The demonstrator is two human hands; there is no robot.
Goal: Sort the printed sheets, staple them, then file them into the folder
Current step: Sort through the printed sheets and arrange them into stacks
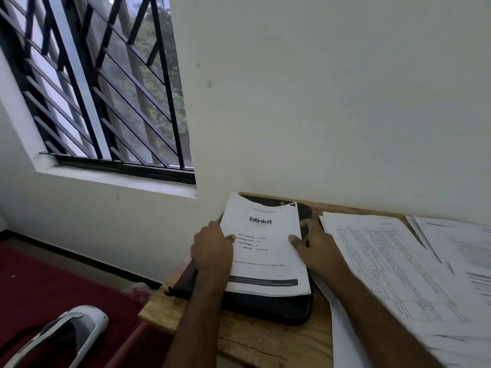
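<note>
Head view shows a stack of printed sheets (265, 251) with a "blinkit" cover page lying on a black zipped folder (268, 306), which rests on the left end of a wooden desk (255, 341) against a white wall (318, 102). The stack is held at both side edges: the left hand (212, 251) is curled round the left edge with the thumb laid on the cover page, and the right hand (316, 248) grips the right edge, thumb on the paper and fingers partly out of sight beyond it. The hands are apart, one on each side of the stack. More printed pages (393, 266) are spread loosely over the desk just to the right, some overlapping one another. A barred window (106, 88) is seen to the left, and a white object (66, 335) lies on a dark red surface below the desk. The step in hand is judged to be squaring the stack before stapling. It would be done well if the edges were tapped flush on the folder, the curled top corner flattened, and the loose pages kept separate.
</note>
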